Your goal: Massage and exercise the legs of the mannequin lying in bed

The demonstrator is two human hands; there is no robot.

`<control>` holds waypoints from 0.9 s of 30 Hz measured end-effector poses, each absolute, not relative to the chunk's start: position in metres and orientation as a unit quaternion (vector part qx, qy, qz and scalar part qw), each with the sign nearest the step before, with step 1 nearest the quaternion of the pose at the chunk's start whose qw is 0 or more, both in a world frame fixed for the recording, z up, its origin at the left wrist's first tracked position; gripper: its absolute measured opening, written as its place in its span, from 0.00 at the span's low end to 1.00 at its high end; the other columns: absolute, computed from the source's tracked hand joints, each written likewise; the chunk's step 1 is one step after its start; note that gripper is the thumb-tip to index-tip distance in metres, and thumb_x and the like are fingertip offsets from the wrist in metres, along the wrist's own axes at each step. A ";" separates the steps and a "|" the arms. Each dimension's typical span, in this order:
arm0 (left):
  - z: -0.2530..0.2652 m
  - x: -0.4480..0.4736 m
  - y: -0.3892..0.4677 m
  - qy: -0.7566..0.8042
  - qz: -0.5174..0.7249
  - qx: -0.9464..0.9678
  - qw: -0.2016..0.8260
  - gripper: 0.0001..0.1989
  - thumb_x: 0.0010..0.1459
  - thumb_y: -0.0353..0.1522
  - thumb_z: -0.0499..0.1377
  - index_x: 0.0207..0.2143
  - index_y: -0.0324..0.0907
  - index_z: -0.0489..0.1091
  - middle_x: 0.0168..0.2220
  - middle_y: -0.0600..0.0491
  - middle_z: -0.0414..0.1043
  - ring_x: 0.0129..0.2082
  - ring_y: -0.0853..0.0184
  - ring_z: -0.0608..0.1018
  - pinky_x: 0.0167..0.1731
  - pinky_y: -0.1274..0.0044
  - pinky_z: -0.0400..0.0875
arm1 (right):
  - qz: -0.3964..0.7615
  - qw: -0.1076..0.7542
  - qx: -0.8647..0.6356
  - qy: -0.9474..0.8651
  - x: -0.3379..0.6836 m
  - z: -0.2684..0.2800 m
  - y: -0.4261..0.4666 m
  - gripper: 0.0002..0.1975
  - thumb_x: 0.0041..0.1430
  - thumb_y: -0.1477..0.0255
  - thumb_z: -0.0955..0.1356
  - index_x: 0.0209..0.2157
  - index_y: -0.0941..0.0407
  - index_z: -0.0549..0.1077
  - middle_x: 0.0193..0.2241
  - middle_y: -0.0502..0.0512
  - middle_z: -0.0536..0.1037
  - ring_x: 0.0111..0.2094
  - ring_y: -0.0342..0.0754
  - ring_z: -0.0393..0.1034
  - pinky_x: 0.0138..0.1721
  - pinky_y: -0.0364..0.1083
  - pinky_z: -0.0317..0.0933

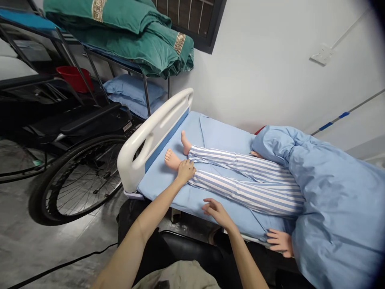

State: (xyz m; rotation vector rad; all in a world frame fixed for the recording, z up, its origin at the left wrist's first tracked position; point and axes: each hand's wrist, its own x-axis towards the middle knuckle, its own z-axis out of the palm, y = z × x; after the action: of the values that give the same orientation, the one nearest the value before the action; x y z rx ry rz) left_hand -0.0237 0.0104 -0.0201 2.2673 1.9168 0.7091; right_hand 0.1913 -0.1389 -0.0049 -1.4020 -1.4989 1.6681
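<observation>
A manikin in blue-and-white striped trousers (246, 192) lies on its back on a bed with a light blue sheet (216, 126). Its bare feet point toward the footboard. My left hand (186, 171) is closed over the ankle of the nearer foot (172, 159), at the trouser cuff; the fingers' undersides are hidden. Over the near edge of the mattress hovers my right hand (217, 212), fingers apart and holding nothing. A bunched blue quilt (337, 188) covers the manikin's upper body, and one manikin hand (280, 241) sticks out from under it.
The white footboard (153, 140) rises left of the feet. A black wheelchair (87, 176) stands beyond it. Green bedding (126, 36) is stacked on a chair, with blue pillows (135, 92) below. A red bucket (75, 78) sits behind. A cable (66, 265) crosses the floor.
</observation>
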 end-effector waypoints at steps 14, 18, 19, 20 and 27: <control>-0.054 -0.015 0.019 0.597 0.223 0.767 0.074 0.12 0.62 0.26 0.51 0.42 0.34 0.73 0.37 0.41 0.75 0.41 0.55 0.75 0.45 0.66 0.66 | 0.141 0.152 -0.541 -0.815 0.049 0.004 0.121 0.31 0.52 0.74 0.67 0.59 0.62 0.63 0.58 0.66 0.69 0.58 0.58 0.62 0.60 0.55 0.56; -0.057 -0.015 0.017 0.582 0.246 0.772 0.069 0.10 0.63 0.27 0.51 0.38 0.37 0.73 0.35 0.42 0.74 0.40 0.56 0.75 0.43 0.66 0.66 | 0.018 0.068 -0.583 -0.810 0.048 -0.014 0.133 0.32 0.56 0.73 0.66 0.62 0.66 0.58 0.61 0.72 0.64 0.61 0.61 0.55 0.63 0.59 0.46; -0.056 -0.015 0.017 0.581 0.249 0.771 0.075 0.10 0.63 0.27 0.51 0.38 0.37 0.72 0.34 0.43 0.73 0.40 0.56 0.74 0.43 0.66 0.66 | -0.003 0.063 -0.588 -0.806 0.052 -0.016 0.131 0.33 0.57 0.73 0.66 0.62 0.67 0.58 0.62 0.73 0.62 0.62 0.62 0.53 0.63 0.60 0.44; -0.055 -0.015 0.017 0.581 0.250 0.770 0.082 0.10 0.63 0.27 0.51 0.38 0.37 0.72 0.34 0.43 0.73 0.40 0.56 0.74 0.43 0.66 0.66 | -0.016 0.059 -0.592 -0.803 0.056 -0.017 0.129 0.33 0.56 0.73 0.66 0.62 0.67 0.57 0.63 0.73 0.61 0.63 0.62 0.52 0.63 0.61 0.44; -0.037 -0.013 0.015 0.608 0.330 0.718 0.078 0.15 0.58 0.28 0.56 0.48 0.36 0.70 0.53 0.39 0.68 0.58 0.51 0.66 0.56 0.62 0.64 | -0.004 0.004 -0.596 -0.803 0.046 0.004 0.145 0.27 0.55 0.68 0.69 0.54 0.63 0.65 0.61 0.74 0.62 0.62 0.66 0.53 0.62 0.69 0.42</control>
State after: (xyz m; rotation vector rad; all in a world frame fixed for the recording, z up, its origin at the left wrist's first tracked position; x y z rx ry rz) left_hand -0.0126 0.0148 -0.0368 2.1501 1.8204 0.9891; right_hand 0.0464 0.1449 0.0041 -1.8669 -2.5179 -0.0115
